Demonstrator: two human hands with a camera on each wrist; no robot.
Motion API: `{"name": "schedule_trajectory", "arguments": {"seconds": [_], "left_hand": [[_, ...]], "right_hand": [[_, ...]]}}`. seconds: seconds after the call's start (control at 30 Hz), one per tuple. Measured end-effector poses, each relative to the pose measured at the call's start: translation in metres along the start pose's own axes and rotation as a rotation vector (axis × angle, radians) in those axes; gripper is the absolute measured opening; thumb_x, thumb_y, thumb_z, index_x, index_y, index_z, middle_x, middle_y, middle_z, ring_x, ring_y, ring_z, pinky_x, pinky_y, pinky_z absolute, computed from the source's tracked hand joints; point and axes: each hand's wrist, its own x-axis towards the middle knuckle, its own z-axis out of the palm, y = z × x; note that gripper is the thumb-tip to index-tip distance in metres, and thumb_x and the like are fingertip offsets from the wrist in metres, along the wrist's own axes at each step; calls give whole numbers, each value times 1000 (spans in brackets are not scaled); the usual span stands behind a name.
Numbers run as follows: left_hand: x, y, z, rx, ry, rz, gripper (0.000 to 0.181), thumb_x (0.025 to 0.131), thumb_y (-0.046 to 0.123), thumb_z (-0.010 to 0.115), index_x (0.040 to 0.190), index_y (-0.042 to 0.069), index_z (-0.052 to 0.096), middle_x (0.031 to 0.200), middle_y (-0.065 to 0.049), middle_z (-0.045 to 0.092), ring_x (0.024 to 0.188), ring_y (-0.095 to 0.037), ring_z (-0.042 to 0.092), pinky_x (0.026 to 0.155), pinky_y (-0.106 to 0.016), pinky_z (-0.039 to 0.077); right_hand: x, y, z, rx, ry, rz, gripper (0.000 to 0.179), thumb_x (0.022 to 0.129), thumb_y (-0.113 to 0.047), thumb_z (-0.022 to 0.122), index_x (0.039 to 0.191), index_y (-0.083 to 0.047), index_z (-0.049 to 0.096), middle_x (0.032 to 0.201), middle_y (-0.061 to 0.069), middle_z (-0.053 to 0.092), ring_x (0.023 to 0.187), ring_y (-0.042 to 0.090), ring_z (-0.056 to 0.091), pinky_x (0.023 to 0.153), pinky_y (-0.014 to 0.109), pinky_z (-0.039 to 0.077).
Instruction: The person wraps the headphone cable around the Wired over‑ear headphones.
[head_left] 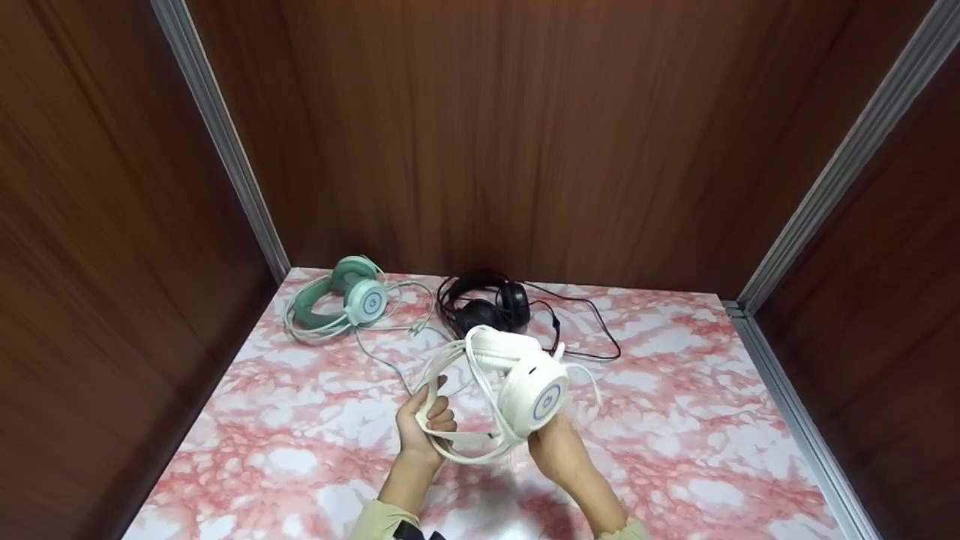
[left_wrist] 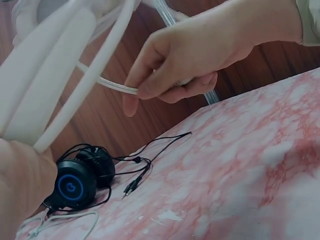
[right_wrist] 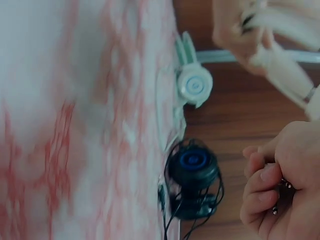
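Note:
A pair of white over-ear headphones is held up above the table, with its cable wound about the headband. My left hand grips the headband on its left side. Beneath the right ear cup is my right hand, partly hidden by it in the head view. The left wrist view shows that hand pinching the white cable between thumb and finger. In the right wrist view its fingers are curled, and small metal plug tips peek out of the palm.
Green headphones with a pale cable lie at the table's back left. Black headphones with a loose black cable lie at the back middle. Brown wood panels and metal posts enclose the red-and-white marbled table.

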Motion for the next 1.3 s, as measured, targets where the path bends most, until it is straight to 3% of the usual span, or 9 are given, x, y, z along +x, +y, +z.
{"name": "schedule_trajectory", "arguments": {"seconds": [0.2,0.4,0.57,0.73,0.87,1.0,1.13,1.23,1.3], "left_hand": [[-3,-1,-5,136,207,141,24,103,21,33,110,5,50,55,6,26,41,0,29,37,-12,29],[-6,-6,-4,277,276,251,23,102,18,38,110,4,55,55,5,28,42,-1,28,38,-13,30],[-7,-12,0,393,261,382,19,101,11,40,99,5,57,56,3,31,42,-3,30,37,-14,31],[-9,-16,-1,517,177,488,17,100,6,42,85,8,49,56,2,31,43,-5,32,38,-16,32],[-11,-22,-7,643,40,582,18,97,-1,40,90,6,54,55,-3,30,44,-8,34,41,-18,36],[-13,-29,-12,775,-74,663,31,91,-10,40,110,1,61,52,-14,32,42,-14,37,43,-23,43],[-13,-34,-11,924,-109,638,28,90,-9,46,116,-10,56,57,-16,43,46,-18,49,48,-30,50],[-15,-34,-9,1023,-113,503,31,95,-2,48,124,-12,48,79,-16,54,67,-24,60,63,-36,54],[-17,-34,-11,1099,-100,381,39,99,5,46,134,-9,39,99,-16,51,85,-30,58,77,-42,52]], "right_hand": [[-4,-8,2,150,-43,-1,24,88,7,55,73,-11,59,60,-10,44,51,3,39,47,24,38],[-11,-16,-4,636,-164,304,17,98,1,46,98,6,62,79,11,64,63,15,61,58,28,53],[-12,-23,-16,1044,-230,499,41,94,2,43,131,18,41,112,20,60,98,27,63,85,37,51],[-15,-27,-24,1363,-247,575,39,93,-7,48,128,9,41,112,10,56,108,24,55,100,40,41],[-16,-29,-25,1448,-138,685,33,98,-33,52,114,-5,51,101,7,59,100,22,58,97,38,41],[-17,-27,-22,1445,10,821,26,96,-34,57,97,-9,62,89,6,64,85,20,62,86,34,46],[-19,-21,-21,1428,109,833,18,96,-25,57,85,-14,66,78,2,66,77,18,63,80,32,47],[-20,-1,-15,1371,167,809,18,94,-26,56,87,-12,65,78,4,65,76,20,62,77,34,47],[-22,34,-5,1362,172,763,19,93,-29,59,90,-12,66,80,4,65,76,21,63,76,37,49]]}}
